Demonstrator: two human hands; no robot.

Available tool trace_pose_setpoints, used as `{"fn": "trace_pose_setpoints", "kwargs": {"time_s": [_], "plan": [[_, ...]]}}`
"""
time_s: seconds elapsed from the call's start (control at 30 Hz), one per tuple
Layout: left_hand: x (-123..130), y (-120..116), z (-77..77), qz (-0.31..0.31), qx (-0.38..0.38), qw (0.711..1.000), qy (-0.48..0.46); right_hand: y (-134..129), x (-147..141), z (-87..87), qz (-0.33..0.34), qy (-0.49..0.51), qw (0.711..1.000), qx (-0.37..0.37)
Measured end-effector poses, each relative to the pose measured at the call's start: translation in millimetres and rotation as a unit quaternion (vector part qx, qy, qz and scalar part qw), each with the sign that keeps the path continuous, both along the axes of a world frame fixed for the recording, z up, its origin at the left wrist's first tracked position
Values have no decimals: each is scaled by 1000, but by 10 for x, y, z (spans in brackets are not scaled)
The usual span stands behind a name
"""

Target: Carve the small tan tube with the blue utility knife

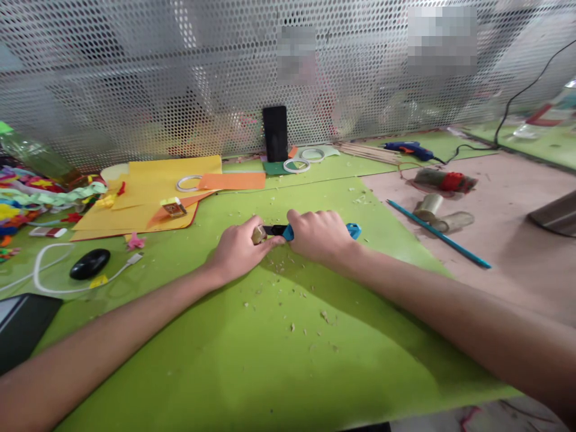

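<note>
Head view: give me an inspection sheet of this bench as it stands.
Surface: green sheet, strewn with small shavings.
Job's things: blue utility knife; small tan piece at its blade end.
Clutter: yellow paper, tape rings, cardboard tubes, teal stick, black phone.
Grips: left hand pinches the piece; right hand closed on the knife.
Cables: white cable; glue gun cord.
Surroundings: perforated metal screen.

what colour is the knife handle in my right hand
Blue, with a black blade section; the knife shows in the head view.
</note>
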State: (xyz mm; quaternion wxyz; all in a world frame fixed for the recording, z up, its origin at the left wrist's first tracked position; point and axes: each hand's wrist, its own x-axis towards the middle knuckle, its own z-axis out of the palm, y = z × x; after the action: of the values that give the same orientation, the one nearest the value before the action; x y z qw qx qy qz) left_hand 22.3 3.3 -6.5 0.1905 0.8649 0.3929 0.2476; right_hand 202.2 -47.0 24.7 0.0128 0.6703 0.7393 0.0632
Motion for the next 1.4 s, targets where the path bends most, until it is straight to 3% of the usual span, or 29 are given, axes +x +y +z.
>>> {"fn": "trace_pose_setpoints", "kwargs": {"time_s": [0.27, 0.53, 0.93, 1.4], "plan": [[24, -2, 11, 5, -68, 997, -44, 8, 13, -18, 24, -2, 1000, -14], [18, -23, 14, -22, -65, 996, -50, 6, 25, -26, 37, 8, 999, -17], [8, -26, -55, -14, 110, 991, 70, -9, 7, -16, 12, 14, 998, -55], [8, -34, -45, 9, 103, 988, 114, -24, -9, -31, 22, -7, 999, -28]]}}
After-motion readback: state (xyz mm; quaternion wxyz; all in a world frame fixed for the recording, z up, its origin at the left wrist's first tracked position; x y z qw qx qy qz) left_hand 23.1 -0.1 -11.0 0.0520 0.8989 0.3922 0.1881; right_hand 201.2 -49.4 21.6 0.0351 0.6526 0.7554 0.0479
